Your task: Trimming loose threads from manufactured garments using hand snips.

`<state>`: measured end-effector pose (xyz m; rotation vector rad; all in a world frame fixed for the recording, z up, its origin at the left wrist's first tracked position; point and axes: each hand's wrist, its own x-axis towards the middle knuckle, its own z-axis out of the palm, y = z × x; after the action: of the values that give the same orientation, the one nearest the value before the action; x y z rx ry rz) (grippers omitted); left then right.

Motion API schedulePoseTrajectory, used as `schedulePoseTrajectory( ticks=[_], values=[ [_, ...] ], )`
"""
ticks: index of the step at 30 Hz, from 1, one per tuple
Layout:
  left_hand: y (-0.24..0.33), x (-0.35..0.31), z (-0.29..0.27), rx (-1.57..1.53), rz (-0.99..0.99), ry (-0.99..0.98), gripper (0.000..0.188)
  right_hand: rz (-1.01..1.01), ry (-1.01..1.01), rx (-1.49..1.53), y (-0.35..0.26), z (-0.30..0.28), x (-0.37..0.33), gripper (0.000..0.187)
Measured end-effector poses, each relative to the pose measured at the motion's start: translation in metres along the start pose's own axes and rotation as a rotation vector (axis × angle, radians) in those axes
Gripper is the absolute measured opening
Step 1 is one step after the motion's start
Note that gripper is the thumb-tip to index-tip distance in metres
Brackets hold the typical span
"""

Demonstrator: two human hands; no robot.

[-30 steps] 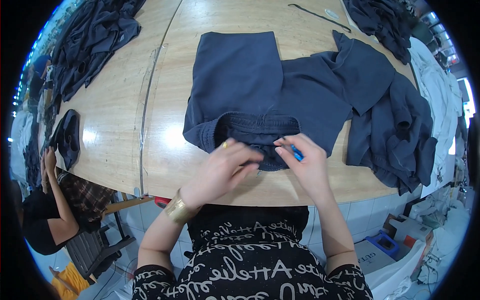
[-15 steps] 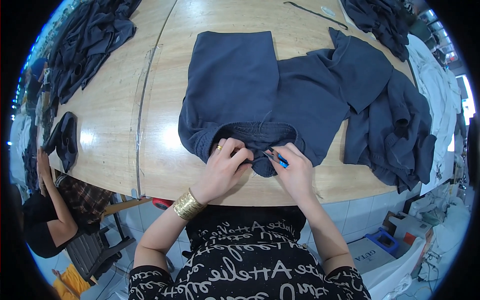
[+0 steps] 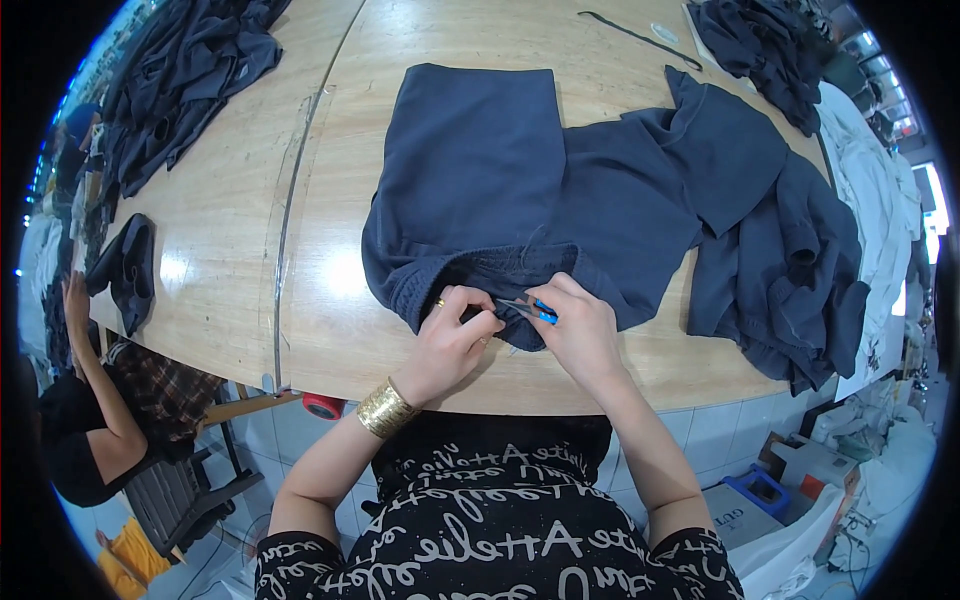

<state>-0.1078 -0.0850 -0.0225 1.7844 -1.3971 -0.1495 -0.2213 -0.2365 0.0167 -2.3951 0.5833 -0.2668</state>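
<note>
Dark navy trousers [image 3: 475, 150] lie on the table, their gathered elastic waistband [image 3: 408, 288] towards me. My left hand [image 3: 455, 340], with a ring and a wide gold bracelet, is closed and pinches the fabric at the waistband's near edge. Thread snips [image 3: 544, 312] with blue on the handle are gripped in my right hand [image 3: 582, 335]. Their blades point left, close to my left fingertips, inside the waistband opening. Loose threads [image 3: 530, 242] trail over the band. What lies exactly between the blades is too small to tell.
More navy garments lie in a heap [image 3: 785, 270] at the right and a pile [image 3: 195, 80] at the far left. A black strip [image 3: 640, 38] lies on the wooden table [image 3: 225, 230] at the back. Another person's arm [image 3: 100, 370] reaches up at the left.
My right hand has shifted slightly left and up, turning the snips so that their blades show nearer my left fingertips. My left hand keeps its pinch, moved slightly.
</note>
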Motion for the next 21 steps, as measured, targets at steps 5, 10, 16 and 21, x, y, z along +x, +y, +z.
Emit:
schedulePoseTrajectory(
  ticks=[5, 10, 16, 21],
  values=[
    [0.001, 0.001, -0.001, -0.010, -0.013, 0.007, 0.020, 0.074, -0.041, 0.021, -0.007, 0.001, 0.005, 0.015],
    [0.000, 0.002, 0.001, -0.005, 0.013, 0.003, 0.024, 0.116, -0.081, 0.030, 0.001, 0.007, 0.011, 0.020],
    [0.002, 0.001, -0.001, -0.002, -0.011, 0.039, 0.019, 0.341, -0.014, 0.378, -0.002, 0.000, 0.004, 0.020],
    [0.003, 0.002, -0.002, -0.007, 0.005, 0.028, 0.016, 0.379, -0.050, 0.587, 0.008, -0.001, -0.002, 0.019]
  ],
)
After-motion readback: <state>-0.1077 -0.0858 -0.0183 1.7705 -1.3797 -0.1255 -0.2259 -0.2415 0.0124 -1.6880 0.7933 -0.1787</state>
